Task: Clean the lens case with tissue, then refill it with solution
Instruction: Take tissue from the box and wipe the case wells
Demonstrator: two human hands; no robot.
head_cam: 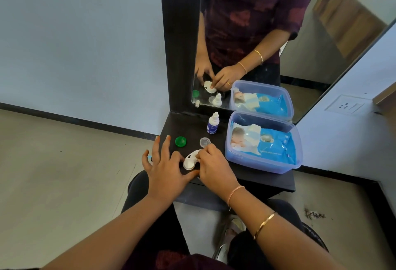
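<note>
Gripping lens case point(191, 160), right hand point(214, 169).

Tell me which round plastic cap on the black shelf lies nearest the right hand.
The clear round plastic cap, just beyond the right hand; the green round plastic cap lies farther left.

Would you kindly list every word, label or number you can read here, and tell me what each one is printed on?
Nothing here can be quoted with confidence.
Bottle: white print on the blue label, too small to read.
Wipes pack in the tub: a line of white print, too blurred to quote.
Case: dark spots only, no lettering visible.
</note>
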